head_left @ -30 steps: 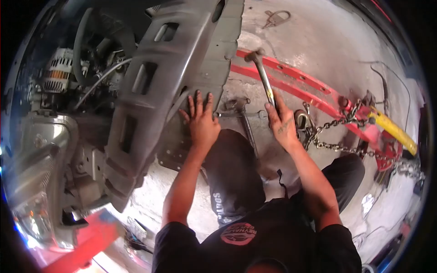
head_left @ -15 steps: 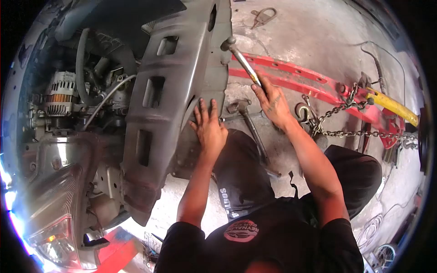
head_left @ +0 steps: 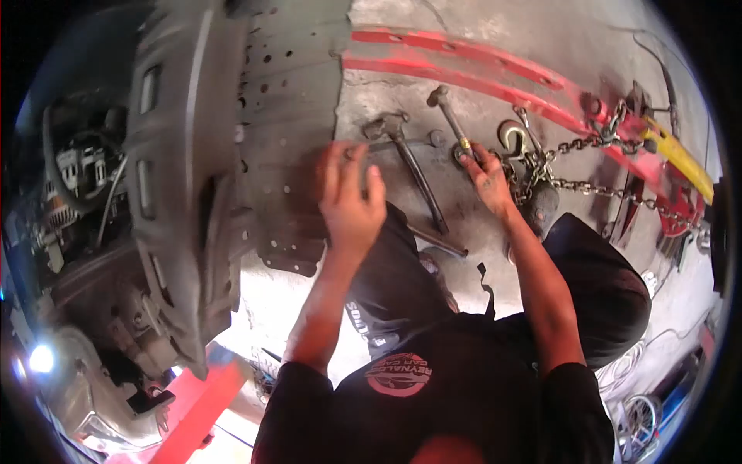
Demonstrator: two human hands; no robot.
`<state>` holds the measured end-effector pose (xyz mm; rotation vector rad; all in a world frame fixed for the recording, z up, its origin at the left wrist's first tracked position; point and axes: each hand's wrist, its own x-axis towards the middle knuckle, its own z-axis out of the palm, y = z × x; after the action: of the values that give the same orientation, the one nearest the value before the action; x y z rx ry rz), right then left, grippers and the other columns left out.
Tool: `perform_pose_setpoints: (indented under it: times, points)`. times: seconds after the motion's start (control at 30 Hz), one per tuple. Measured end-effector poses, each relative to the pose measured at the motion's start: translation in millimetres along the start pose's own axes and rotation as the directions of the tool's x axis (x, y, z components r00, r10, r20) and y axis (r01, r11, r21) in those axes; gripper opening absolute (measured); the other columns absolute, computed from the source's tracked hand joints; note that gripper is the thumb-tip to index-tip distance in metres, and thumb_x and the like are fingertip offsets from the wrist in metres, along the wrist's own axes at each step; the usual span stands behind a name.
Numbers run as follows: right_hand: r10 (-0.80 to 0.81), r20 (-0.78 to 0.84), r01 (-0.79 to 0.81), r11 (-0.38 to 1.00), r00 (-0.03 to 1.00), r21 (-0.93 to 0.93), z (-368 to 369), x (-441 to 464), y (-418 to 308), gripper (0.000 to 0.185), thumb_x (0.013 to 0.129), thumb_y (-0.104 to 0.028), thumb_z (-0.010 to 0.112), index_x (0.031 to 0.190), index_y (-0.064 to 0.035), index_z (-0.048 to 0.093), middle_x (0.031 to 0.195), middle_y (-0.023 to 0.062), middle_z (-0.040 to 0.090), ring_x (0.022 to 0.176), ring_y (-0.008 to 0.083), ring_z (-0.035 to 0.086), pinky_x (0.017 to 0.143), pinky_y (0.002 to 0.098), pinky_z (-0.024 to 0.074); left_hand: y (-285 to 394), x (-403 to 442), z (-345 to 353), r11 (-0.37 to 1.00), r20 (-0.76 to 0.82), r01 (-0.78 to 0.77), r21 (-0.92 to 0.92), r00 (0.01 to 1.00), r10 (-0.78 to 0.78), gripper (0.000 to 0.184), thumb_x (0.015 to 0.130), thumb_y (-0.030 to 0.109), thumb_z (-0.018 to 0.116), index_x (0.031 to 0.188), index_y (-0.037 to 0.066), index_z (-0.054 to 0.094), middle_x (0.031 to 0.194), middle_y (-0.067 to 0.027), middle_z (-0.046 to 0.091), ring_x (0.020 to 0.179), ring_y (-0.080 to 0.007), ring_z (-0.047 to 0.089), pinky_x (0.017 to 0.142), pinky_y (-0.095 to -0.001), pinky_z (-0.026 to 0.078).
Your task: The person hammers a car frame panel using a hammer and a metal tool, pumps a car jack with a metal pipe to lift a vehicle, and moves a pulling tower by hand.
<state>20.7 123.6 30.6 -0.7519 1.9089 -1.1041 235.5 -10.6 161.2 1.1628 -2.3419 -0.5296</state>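
My right hand (head_left: pixel 489 182) is closed round the handle of a hammer (head_left: pixel 450 116), whose head points away from me, low over the floor. My left hand (head_left: pixel 352 201) is blurred, fingers raised and apart, with nothing seen in it. It hovers by the edge of a perforated grey sheet-metal panel (head_left: pixel 290 147); whether it touches the metal I cannot tell. A second hammer (head_left: pixel 413 166) lies on the floor between my hands, across a metal bar (head_left: pixel 429 142). Left of the panel stands a grey metal beam (head_left: pixel 182 131) with rectangular openings.
A red steel beam (head_left: pixel 464 66) runs across the floor ahead. A chain (head_left: pixel 576 185) with a hook (head_left: pixel 512 137) lies right of my hand, near a yellow bar (head_left: pixel 682 162). Engine parts (head_left: pixel 81 170) are at the left, and a red stand (head_left: pixel 201 402) is at lower left.
My left hand has lifted off the metal beam, fingers now raised. My right hand has lowered the hammer towards the floor. The view has shifted, bringing the perforated panel into sight.
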Motion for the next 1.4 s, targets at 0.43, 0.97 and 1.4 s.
perform_pose_setpoints:
  times: [0.43, 0.97, 1.4]
  points:
    - [-0.106, 0.026, 0.11, 0.963, 0.994, -0.246, 7, -2, 148, 0.036, 0.097, -0.029, 0.059, 0.118, 0.0005, 0.062, 0.093, 0.0219, 0.068, 0.086, 0.0329, 0.066, 0.074, 0.0429, 0.0497, -87, -13, 203, 0.97, 0.476, 0.211, 0.12, 0.845, -0.243, 0.026, 0.09, 0.02, 0.061, 0.094, -0.005, 0.066, 0.086, -0.0278, 0.068, 0.088, -0.0478, 0.065, 0.076, -0.053, 0.051]
    - [-0.008, 0.586, 0.484, 0.573, 0.81, -0.661, -107, 107, -97, 0.028, 0.081, -0.029, 0.067, 0.103, -0.0121, 0.072, 0.092, 0.0181, 0.07, 0.087, 0.0351, 0.068, 0.079, 0.0472, 0.0537, -61, 254, 61, 0.997, -0.125, 0.061, -0.04, 0.99, -0.066, 0.046, 0.095, 0.03, 0.058, 0.128, -0.003, 0.057, 0.132, -0.0256, 0.055, 0.124, -0.0421, 0.05, 0.104, -0.0455, 0.04]
    - [-0.377, 0.092, 0.309, 0.569, 0.922, -0.762, -220, 199, -75, 0.03, 0.094, -0.029, 0.057, 0.101, -0.0007, 0.06, 0.094, 0.0225, 0.064, 0.091, 0.0403, 0.064, 0.08, 0.0495, 0.0485, -88, 265, 105, 0.958, 0.245, 0.02, 0.288, 0.965, -0.094, 0.074, 0.101, 0.052, 0.041, 0.158, 0.01, 0.019, 0.163, -0.0254, 0.009, 0.151, -0.0456, 0.002, 0.116, -0.0663, -0.002]
